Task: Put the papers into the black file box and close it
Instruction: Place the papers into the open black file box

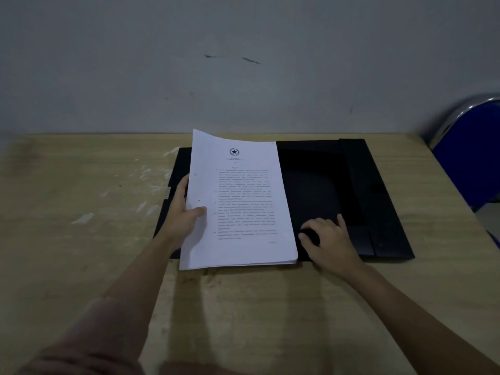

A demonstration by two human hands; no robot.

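Note:
The black file box (359, 185) lies opened flat in the middle of the wooden table. A stack of white printed papers (238, 201) is held tilted above the box's left half, covering much of it. My left hand (186, 212) grips the stack's left edge, thumb on top of the page. My right hand (327, 239) rests on the box's black inner surface near its front edge, just right of the papers, fingers bent and pressing down. What lies under the papers is hidden.
The wooden table (81, 239) has pale scuff marks on its left side. A blue chair with a metal frame (470, 158) stands at the table's right edge. A grey wall rises directly behind the table.

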